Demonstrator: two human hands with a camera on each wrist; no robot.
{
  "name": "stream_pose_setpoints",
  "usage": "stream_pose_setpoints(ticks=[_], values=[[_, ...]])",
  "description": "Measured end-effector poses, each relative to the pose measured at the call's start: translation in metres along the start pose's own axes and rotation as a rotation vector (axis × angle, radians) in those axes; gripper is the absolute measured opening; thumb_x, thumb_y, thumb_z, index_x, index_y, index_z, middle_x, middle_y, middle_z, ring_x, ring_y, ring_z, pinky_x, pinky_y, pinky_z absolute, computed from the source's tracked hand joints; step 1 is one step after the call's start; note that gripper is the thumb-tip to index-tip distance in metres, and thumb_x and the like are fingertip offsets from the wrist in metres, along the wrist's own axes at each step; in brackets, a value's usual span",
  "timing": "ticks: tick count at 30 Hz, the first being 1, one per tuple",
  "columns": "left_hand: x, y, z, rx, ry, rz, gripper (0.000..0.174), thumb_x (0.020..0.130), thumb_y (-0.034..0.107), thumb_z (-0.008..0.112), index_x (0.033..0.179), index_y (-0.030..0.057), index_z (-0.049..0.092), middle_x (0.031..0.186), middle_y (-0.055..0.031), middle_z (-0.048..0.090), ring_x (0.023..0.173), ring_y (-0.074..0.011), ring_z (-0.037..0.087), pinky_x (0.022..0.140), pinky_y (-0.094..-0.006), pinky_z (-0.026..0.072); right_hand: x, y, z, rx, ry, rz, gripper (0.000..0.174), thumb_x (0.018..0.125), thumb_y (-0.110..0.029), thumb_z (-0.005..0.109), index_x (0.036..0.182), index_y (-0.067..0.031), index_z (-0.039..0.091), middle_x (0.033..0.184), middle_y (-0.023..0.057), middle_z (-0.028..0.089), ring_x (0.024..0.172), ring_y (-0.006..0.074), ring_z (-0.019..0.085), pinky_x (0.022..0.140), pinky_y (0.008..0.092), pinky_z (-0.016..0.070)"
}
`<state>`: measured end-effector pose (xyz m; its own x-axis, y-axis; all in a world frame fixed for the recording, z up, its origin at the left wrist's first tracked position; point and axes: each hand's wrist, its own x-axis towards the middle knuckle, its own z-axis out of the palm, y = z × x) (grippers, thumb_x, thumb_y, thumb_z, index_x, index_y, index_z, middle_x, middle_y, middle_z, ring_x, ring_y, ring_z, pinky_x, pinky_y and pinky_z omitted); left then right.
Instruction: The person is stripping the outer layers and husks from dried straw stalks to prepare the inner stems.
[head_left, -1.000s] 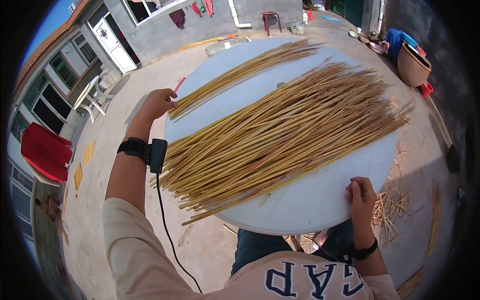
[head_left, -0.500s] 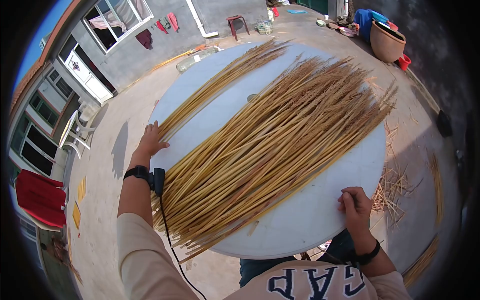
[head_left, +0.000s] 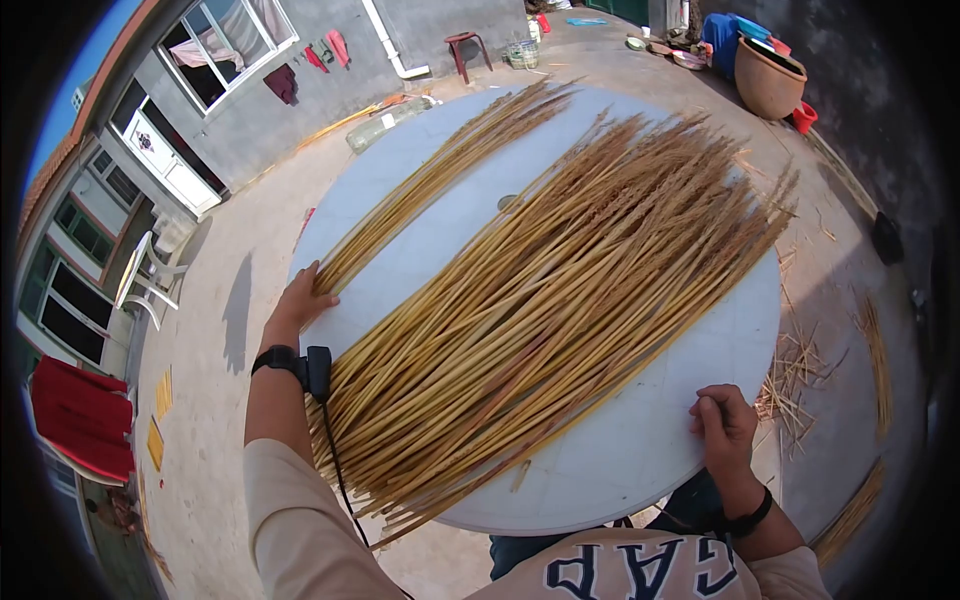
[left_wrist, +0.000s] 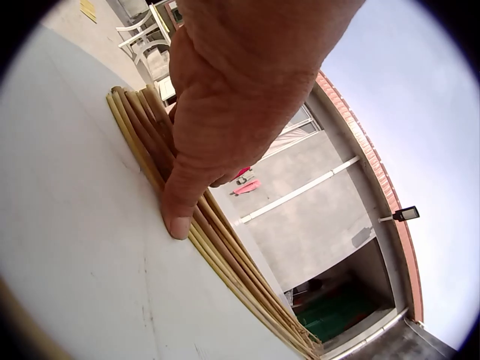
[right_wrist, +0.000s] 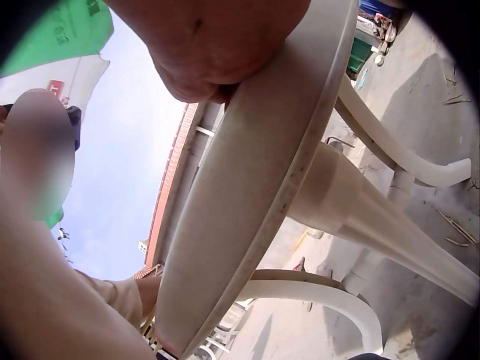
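Observation:
A small bundle of thin yellow stalks [head_left: 400,206] with brown feathery seed heads lies along the far left of the round white table [head_left: 640,430]. My left hand [head_left: 298,299] grips it near the bare cut ends. In the left wrist view the thumb [left_wrist: 178,217] lies along the near side of this bundle [left_wrist: 225,251], with the other fingers mostly hidden behind. Beside it, a much wider spread of the same stalks [head_left: 520,310] covers the middle of the table. My right hand [head_left: 728,425] rests at the table's right front edge, fingers loosely curled and holding nothing.
Broken stalk pieces [head_left: 795,375] litter the ground right of the table, near more long stalks [head_left: 878,365]. A clay pot [head_left: 768,80] and a red stool [head_left: 468,55] stand farther back. A white chair [head_left: 148,275] and red cloth [head_left: 82,415] are at left.
The left hand opened beside the small bundle's cut ends, then closed around them. The small bundle stays on the table. The right hand stays by the edge. The view has turned to the right.

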<state>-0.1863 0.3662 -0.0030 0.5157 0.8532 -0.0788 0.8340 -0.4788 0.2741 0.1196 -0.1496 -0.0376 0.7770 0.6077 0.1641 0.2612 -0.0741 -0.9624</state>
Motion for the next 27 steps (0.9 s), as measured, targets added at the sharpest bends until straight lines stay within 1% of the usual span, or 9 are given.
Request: stream_pose_setpoints(ticks=[4,6,9,12,16,18,19,21,27], values=[[0.003,0.004,-0.001,0.075,-0.047,0.088,0.084,0.064,0.022,0.076,0.134,0.0057,0.032,0.124,-0.0179,0.043,0.114,-0.0309,0.044,0.096,-0.0364,0.0374,-0.001,-0.001,0.001,-0.007,0.002,-0.01,0.007,0.086,-0.003,0.051,0.089,0.0009,0.056,0.069,0.0036,0.058,0.055,0.0053,0.052,0.051,0.0176,0.0425],[-0.002,0.009,0.003,0.204,0.179,0.158,0.084,0.063,0.022,0.076,0.133,0.0055,0.033,0.123,-0.0165,0.045,0.112,-0.0308,0.046,0.095,-0.036,0.0382,-0.001,-0.001,0.001,-0.01,-0.002,-0.011,0.007,0.086,-0.003,0.051,0.089,0.0009,0.056,0.069,0.0037,0.058,0.055,0.0053,0.052,0.051,0.0176,0.0424],[-0.004,0.005,0.009,-0.051,0.097,0.007,0.086,0.062,0.021,0.077,0.133,0.0051,0.032,0.124,-0.0166,0.045,0.113,-0.0315,0.045,0.096,-0.0363,0.0381,0.0,-0.001,0.001,-0.01,-0.005,-0.01,0.007,0.087,-0.003,0.051,0.089,0.0009,0.056,0.069,0.0038,0.058,0.056,0.0053,0.052,0.051,0.0176,0.0422],[0.001,0.0,0.003,-0.006,-0.034,0.011,0.09,0.061,0.021,0.078,0.135,0.0044,0.029,0.126,-0.0169,0.043,0.114,-0.0326,0.044,0.097,-0.0368,0.0369,0.0,-0.004,0.001,-0.019,-0.006,-0.013,0.007,0.087,-0.003,0.051,0.089,0.001,0.056,0.069,0.004,0.058,0.056,0.0054,0.052,0.051,0.0177,0.0421],[-0.01,0.006,0.001,-0.057,0.049,0.027,0.089,0.062,0.022,0.077,0.135,0.0039,0.029,0.126,-0.0167,0.044,0.114,-0.0321,0.044,0.097,-0.0366,0.0375,0.0,0.001,0.001,-0.018,-0.006,-0.031,0.007,0.086,-0.003,0.05,0.089,0.0011,0.056,0.069,0.004,0.058,0.056,0.0057,0.052,0.052,0.018,0.0423],[-0.007,0.0,0.01,0.039,0.191,0.08,0.075,0.066,0.02,0.075,0.129,0.0015,0.039,0.12,-0.0162,0.049,0.105,-0.0293,0.051,0.09,-0.0351,0.0425,0.0,-0.001,0.002,-0.027,-0.001,-0.041,0.007,0.086,-0.002,0.051,0.089,0.001,0.056,0.068,0.004,0.058,0.055,0.0058,0.052,0.052,0.018,0.0424],[-0.01,0.003,0.007,0.038,0.189,0.078,0.075,0.066,0.02,0.075,0.129,0.0015,0.039,0.12,-0.0162,0.049,0.105,-0.0293,0.051,0.09,-0.0351,0.0425,0.0,-0.001,0.002,-0.038,0.003,-0.051,0.007,0.086,-0.002,0.051,0.089,0.001,0.056,0.068,0.0041,0.058,0.055,0.0059,0.052,0.052,0.0181,0.0425],[-0.016,0.014,-0.001,0.077,0.041,0.047,0.053,0.066,0.016,0.072,0.112,-0.0015,0.053,0.109,-0.0184,0.055,0.097,-0.0289,0.055,0.086,-0.0349,0.0438,0.0,-0.001,0.002,-0.029,-0.002,-0.044,0.007,0.086,-0.002,0.051,0.089,0.0009,0.056,0.068,0.0042,0.058,0.055,0.0059,0.052,0.052,0.0182,0.0427],[-0.02,0.037,0.012,0.337,0.023,0.025,0.029,0.064,0.015,0.061,0.089,-0.0002,0.055,0.09,-0.0197,0.06,0.089,-0.0361,0.056,0.079,-0.0401,0.0458,0.001,-0.001,0.003,-0.016,0.0,-0.046,0.008,0.086,-0.003,0.051,0.09,0.0012,0.056,0.069,0.0045,0.058,0.056,0.0064,0.053,0.053,0.0191,0.0437]])
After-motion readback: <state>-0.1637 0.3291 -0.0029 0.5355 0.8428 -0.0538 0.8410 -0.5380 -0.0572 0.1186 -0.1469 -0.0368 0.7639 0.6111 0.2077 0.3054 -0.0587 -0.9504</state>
